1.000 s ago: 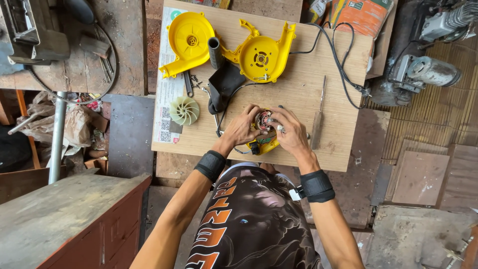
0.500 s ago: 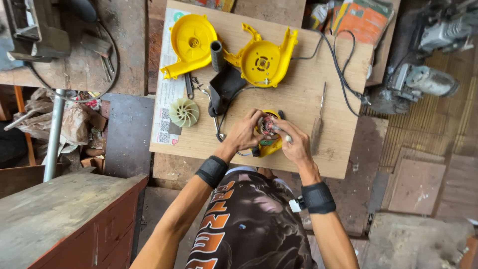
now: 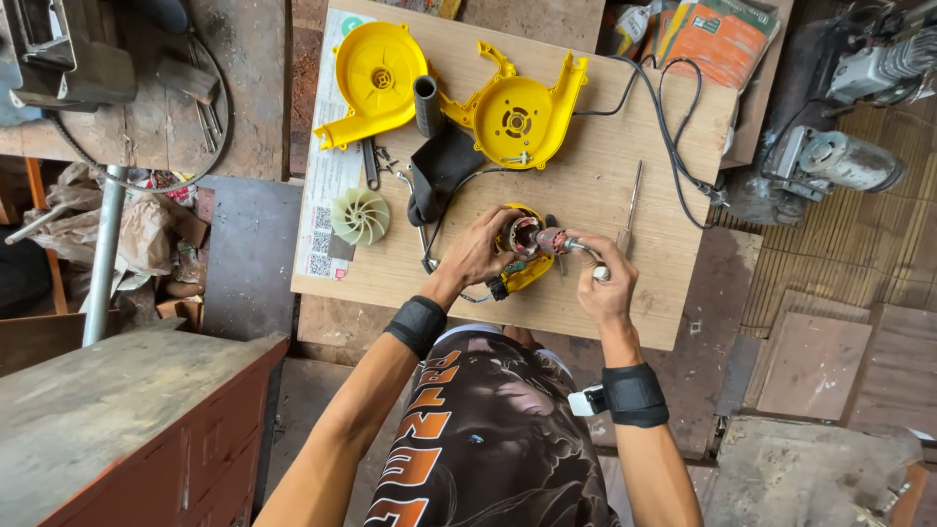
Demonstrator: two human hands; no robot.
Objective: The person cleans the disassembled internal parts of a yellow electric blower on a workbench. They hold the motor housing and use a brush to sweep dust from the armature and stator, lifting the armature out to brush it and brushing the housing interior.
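Note:
My left hand grips a yellow motor housing with copper windings, resting on a wooden board. My right hand holds the shaft end of the motor rotor, which sticks out of the housing toward the right. Two yellow blower shell halves lie at the far side of the board. A pale fan impeller lies to the left. A screwdriver lies just beyond my right hand.
A black nozzle tube, black bag and black power cord lie on the board. Power tools sit at the right. A grey workbench is at lower left, a metal pipe beside it.
Both hands were closed together around the motor. Now my right hand has drawn away to the right, pulling the rotor partly out of the housing.

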